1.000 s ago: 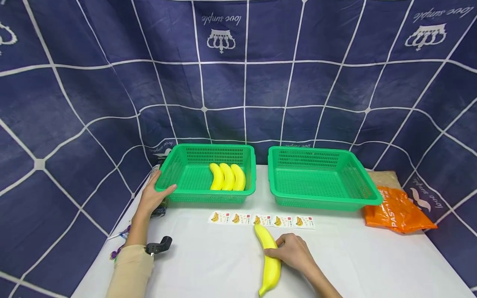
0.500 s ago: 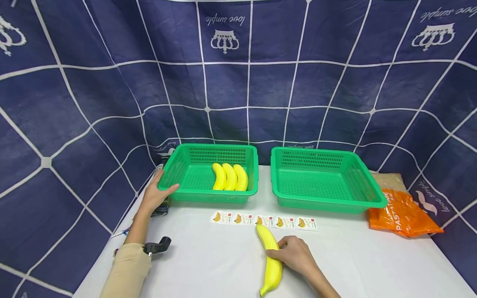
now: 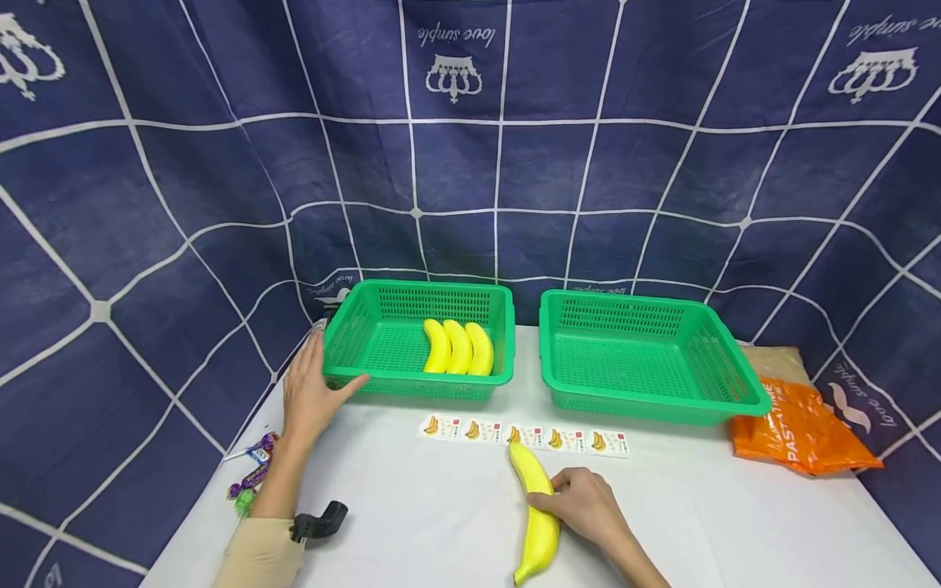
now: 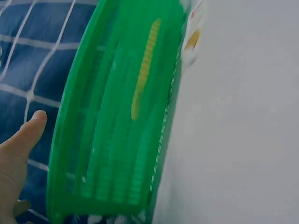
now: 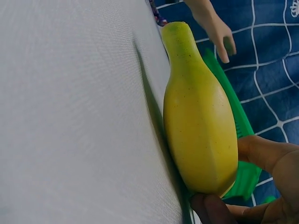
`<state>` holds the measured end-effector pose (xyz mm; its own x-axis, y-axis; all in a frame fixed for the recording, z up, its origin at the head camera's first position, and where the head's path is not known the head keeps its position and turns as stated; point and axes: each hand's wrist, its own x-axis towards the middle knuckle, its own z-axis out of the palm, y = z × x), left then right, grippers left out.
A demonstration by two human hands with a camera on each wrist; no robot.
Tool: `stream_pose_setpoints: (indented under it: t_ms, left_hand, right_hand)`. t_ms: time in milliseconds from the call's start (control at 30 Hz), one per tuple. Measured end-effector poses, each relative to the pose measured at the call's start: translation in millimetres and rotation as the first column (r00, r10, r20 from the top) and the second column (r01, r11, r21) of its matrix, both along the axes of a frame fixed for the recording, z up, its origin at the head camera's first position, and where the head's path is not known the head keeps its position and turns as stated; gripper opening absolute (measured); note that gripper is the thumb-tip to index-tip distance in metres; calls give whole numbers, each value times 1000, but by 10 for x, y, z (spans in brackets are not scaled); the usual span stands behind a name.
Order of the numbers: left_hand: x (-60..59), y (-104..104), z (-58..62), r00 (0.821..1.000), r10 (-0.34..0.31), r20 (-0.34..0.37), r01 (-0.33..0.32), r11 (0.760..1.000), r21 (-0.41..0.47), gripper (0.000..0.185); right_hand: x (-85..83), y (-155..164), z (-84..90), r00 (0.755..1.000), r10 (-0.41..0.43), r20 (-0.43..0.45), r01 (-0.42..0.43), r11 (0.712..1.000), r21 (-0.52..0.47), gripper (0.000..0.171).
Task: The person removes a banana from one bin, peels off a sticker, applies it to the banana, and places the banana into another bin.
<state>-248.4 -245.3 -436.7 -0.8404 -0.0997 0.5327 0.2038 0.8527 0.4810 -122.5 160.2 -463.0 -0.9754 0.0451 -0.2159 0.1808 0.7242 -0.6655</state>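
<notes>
Here we see the right hand point(image 3: 584, 508) curled around a yellow banana point(image 3: 537, 510) that lies on the white table point(image 3: 426, 523), the fingers wrapped over its middle and the thumb under its side in the right wrist view. The banana's far tip touches a strip of banana stickers point(image 3: 525, 434) laid just in front of two green baskets. The left hand point(image 3: 312, 392) is flat and relaxed, fingers straight, resting against the near left corner of the left basket point(image 3: 353, 327); it grips nothing. Inside that basket three bananas point(image 3: 459, 347) lie side by side near the right wall. The right basket point(image 3: 728, 376) stands just beside it, apart by a narrow gap. An orange plastic bag point(image 3: 801, 425) lies at the table's right edge, near the right basket's corner. Small coloured wrappers point(image 3: 250, 474) lie by the left forearm.
</notes>
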Motion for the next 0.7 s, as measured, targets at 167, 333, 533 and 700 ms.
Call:
stream_pose_setpoints:
  t_ms: [167,333,533,700]
  left_hand:
    - [254,266,-63,975,-174,-139,161,982,-103,108]
    - [484,487,-144,924,-380,-42,366,911,-191,93]
    - [512,651,-263,855,-447,263,503,837,-214,87]
    - [413,694,-426,812,-438,385,536,820,-199,90]
  right_hand:
    - [2,-1,-12,1000,3,-18,-3,1000,6,43]
    - [26,-7,-11,1000,-1,-19,1,1000,-2,42]
    - [28,-9,-22,999,-3,-37,3,1000,2,40]
    - [33,-4,-35,999,-3,-51,4,1000,8,39]
